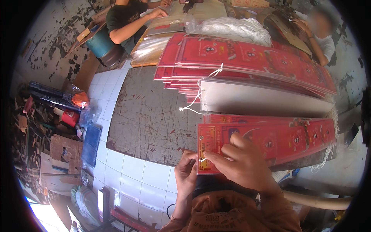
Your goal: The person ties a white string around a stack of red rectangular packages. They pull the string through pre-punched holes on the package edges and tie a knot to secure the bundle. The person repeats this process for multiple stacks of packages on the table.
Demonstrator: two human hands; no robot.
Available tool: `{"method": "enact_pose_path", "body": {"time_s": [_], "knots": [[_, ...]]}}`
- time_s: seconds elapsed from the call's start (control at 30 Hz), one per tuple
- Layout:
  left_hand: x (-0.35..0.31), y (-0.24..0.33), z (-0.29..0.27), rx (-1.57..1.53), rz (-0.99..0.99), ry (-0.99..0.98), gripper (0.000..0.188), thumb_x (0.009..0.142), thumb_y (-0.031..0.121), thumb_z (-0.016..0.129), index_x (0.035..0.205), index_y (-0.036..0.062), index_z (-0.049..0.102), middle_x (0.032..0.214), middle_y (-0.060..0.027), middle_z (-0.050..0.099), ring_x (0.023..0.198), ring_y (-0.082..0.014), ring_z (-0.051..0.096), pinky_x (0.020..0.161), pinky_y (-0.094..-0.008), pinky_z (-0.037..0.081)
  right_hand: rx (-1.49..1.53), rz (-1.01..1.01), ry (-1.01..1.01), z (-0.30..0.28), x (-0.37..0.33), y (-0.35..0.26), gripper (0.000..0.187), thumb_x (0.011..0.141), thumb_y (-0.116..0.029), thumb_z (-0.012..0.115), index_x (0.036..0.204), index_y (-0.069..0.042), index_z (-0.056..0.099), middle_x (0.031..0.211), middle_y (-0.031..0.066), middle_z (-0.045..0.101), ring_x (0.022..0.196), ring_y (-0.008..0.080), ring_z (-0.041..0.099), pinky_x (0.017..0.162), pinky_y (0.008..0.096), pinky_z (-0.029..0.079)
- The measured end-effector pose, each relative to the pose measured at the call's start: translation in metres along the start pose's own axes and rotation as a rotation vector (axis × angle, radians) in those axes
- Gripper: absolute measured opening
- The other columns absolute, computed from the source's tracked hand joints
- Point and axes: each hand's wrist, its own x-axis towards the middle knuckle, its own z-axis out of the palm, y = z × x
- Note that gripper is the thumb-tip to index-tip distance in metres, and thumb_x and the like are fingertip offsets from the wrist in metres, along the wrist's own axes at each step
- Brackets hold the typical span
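Observation:
In front of me lies a long red printed card [270,144] in clear plastic, with holes at its left end. My left hand [185,176] is closed on that left edge, thumb and fingers pinching it near the corner. My right hand [245,164] reaches over the card with its fingers curled and pinched at a short white string end [202,159] by the lower hole. More red cards lie just under this one. Behind it is a long plain white sheet [262,96], with a knotted white string [190,108] looped at its left end.
A fanned stack of red cards [251,54] covers the table's far side, with a bundle of white cord [235,29] behind. The scratched grey tabletop [150,112] shows at left. Two people sit across. A blue drum [102,46] and scrap pieces stand on the left.

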Motion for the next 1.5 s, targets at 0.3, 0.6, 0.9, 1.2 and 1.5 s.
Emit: {"method": "enact_pose_path", "body": {"time_s": [0.3, 0.6, 0.9, 1.2, 1.5], "knots": [[-0.001, -0.001, -0.002, 0.009, -0.025, 0.016, 0.018, 0.085, -0.001, 0.052, 0.102, -0.0030, 0.057, 0.095, -0.0051, 0.047, 0.091, -0.0116, 0.048, 0.086, -0.0251, 0.040, -0.163, -0.079, -0.041, 0.001, -0.001, -0.009, 0.032, 0.066, -0.015, 0.063, 0.096, -0.005, 0.062, 0.073, 0.0004, 0.044, 0.082, 0.0178, 0.048, 0.060, 0.0259, 0.043], [0.000, -0.002, -0.001, 0.002, -0.020, 0.034, 0.016, 0.085, -0.001, 0.052, 0.100, -0.0037, 0.057, 0.092, -0.0049, 0.048, 0.089, -0.0112, 0.049, 0.086, -0.0255, 0.040, -0.150, -0.123, 0.033, 0.010, -0.001, -0.011, 0.038, 0.065, -0.012, 0.066, 0.102, -0.005, 0.063, 0.063, -0.0005, 0.037, 0.060, 0.0141, 0.040, 0.048, 0.0264, 0.034], [0.000, -0.003, 0.000, -0.017, -0.081, 0.051, 0.006, 0.087, 0.001, 0.050, 0.092, -0.0013, 0.053, 0.091, -0.0029, 0.047, 0.086, -0.0100, 0.049, 0.085, -0.0247, 0.040, -0.169, -0.101, -0.096, 0.012, -0.006, -0.015, 0.034, 0.066, -0.012, 0.063, 0.098, -0.001, 0.061, 0.070, 0.0013, 0.049, 0.077, 0.0167, 0.052, 0.057, 0.0241, 0.042], [0.015, 0.003, 0.005, -0.705, -0.154, 0.552, 0.009, 0.094, 0.012, 0.040, 0.094, 0.0038, 0.045, 0.086, -0.0036, 0.047, 0.080, -0.0124, 0.053, 0.084, -0.0284, 0.050, 0.135, 0.192, -0.168, -0.007, -0.021, 0.001, 0.016, 0.076, -0.020, 0.065, 0.081, -0.006, 0.058, 0.065, 0.0001, 0.048, 0.072, 0.0188, 0.050, 0.067, 0.0330, 0.042], [0.038, 0.002, 0.007, -0.777, -0.102, 0.310, 0.008, 0.095, 0.011, 0.040, 0.094, 0.0052, 0.046, 0.071, 0.0025, 0.036, 0.056, -0.0021, 0.029, 0.042, -0.0138, 0.026, 1.783, 0.532, 0.630, -0.057, -0.066, 0.059, 0.028, 0.096, -0.030, 0.039, 0.083, -0.007, 0.050, 0.098, 0.0072, 0.049, 0.095, 0.0201, 0.047, 0.092, 0.0445, 0.035]]}}
